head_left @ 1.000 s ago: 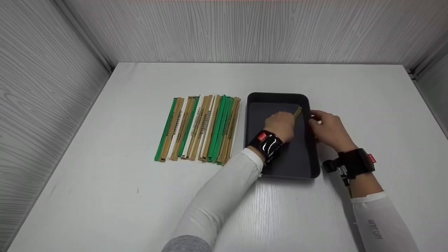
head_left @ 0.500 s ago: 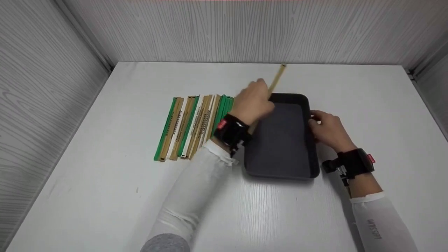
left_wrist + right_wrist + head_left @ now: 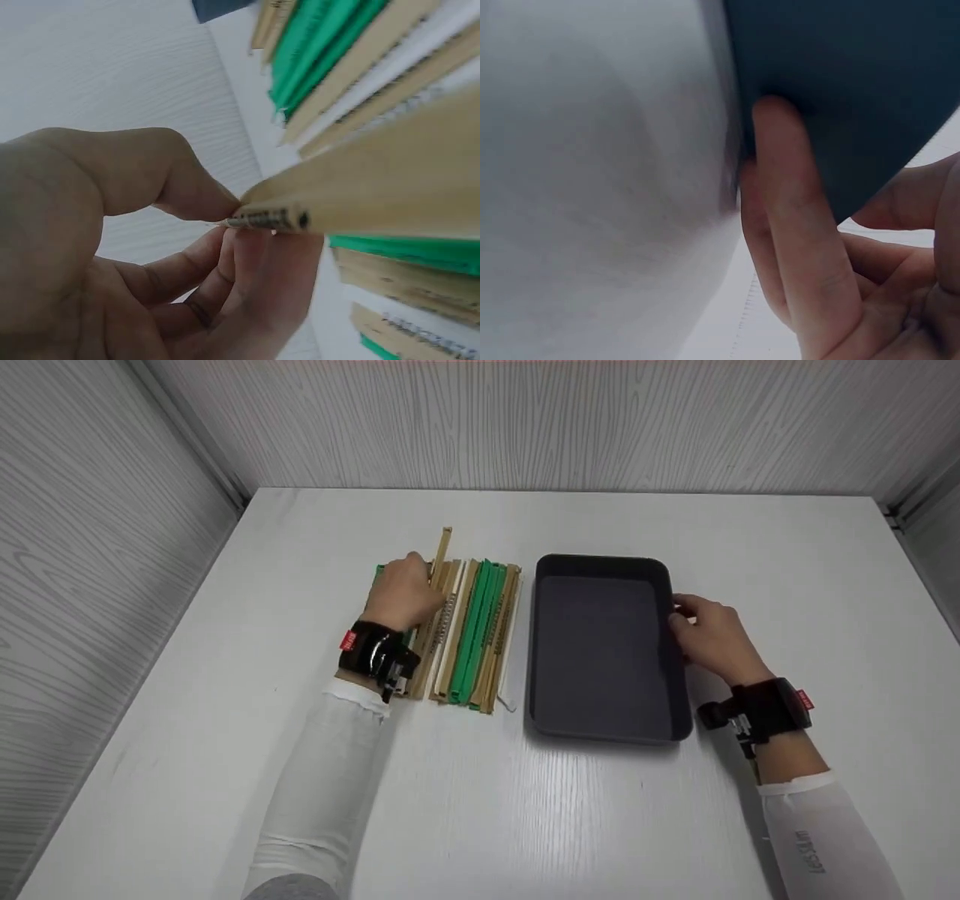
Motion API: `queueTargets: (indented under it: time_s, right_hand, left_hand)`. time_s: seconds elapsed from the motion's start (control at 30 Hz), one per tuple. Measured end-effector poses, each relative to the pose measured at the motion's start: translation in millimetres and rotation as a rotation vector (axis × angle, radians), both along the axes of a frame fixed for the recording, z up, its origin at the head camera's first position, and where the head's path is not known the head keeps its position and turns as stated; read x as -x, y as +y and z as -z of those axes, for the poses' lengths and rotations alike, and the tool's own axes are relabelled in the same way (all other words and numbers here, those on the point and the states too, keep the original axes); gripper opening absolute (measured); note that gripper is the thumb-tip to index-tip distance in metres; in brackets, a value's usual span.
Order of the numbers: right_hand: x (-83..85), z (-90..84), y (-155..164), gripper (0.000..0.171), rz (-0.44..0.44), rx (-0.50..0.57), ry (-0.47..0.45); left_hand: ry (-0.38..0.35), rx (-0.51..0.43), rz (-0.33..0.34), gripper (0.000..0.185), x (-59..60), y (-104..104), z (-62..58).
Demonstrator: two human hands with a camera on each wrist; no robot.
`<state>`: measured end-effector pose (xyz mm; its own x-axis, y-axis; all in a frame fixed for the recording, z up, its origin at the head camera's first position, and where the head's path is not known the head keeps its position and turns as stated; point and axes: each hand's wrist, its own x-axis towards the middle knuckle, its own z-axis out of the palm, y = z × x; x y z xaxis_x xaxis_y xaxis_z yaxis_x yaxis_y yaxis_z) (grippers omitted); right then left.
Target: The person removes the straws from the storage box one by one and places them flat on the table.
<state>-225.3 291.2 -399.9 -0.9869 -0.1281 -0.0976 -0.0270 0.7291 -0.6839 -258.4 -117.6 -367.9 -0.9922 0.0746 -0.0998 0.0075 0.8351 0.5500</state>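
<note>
My left hand (image 3: 403, 592) is over the left part of a row of paper-wrapped sticks (image 3: 475, 630) in green, brown and white. Between thumb and fingertips it pinches a brown paper-wrapped stick (image 3: 360, 195) with dark print on it, whose far end juts beyond the row in the head view. On the right, my right hand (image 3: 716, 639) holds the right wall of a dark rectangular tray (image 3: 606, 660). In the right wrist view its fingers (image 3: 802, 202) lie along the tray's outer side, with the thumb across the edge. The tray's bare floor shows.
The row of sticks lies just left of the tray on a white table (image 3: 480, 810). A white wrapped stick (image 3: 512, 675) lies along the row's right side. Wood-grain panels (image 3: 480, 427) stand behind the table and at both sides.
My left hand has lifted the brown wrapped stick out of the tray and carried it left, over the row. My right hand has stayed at the tray's right wall.
</note>
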Motion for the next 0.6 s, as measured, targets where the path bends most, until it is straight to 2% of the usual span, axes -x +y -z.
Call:
queueTargets:
  time_s: [0.23,0.4,0.47,0.57,0.6]
  right_hand:
    - [-1.6,1.3,-0.8,0.049,-0.001,0.010,-0.010]
    - [-2.1,1.7,-2.1,0.050,-0.003,0.016,-0.022]
    - [-2.4,2.0,-2.5,0.050,-0.001,0.013,-0.025]
    - [-2.6,2.5,-2.8,0.050,0.000,0.010,-0.025]
    - [-2.7,2.7,-2.8,0.050,0.000,0.010,-0.023]
  left_hand:
    - [-0.069,0.015,-0.029,0.052,-1.8,-0.8,18.6]
    - [-0.079,0.025,-0.060,0.061,-1.3,-3.3,30.5]
    - [-0.072,0.040,-0.061,0.048,-0.8,-4.3,34.9]
    - [-0.057,0.064,-0.049,0.007,0.4,-5.0,39.0]
    - [-0.056,0.069,-0.046,0.008,0.9,-5.0,39.6]
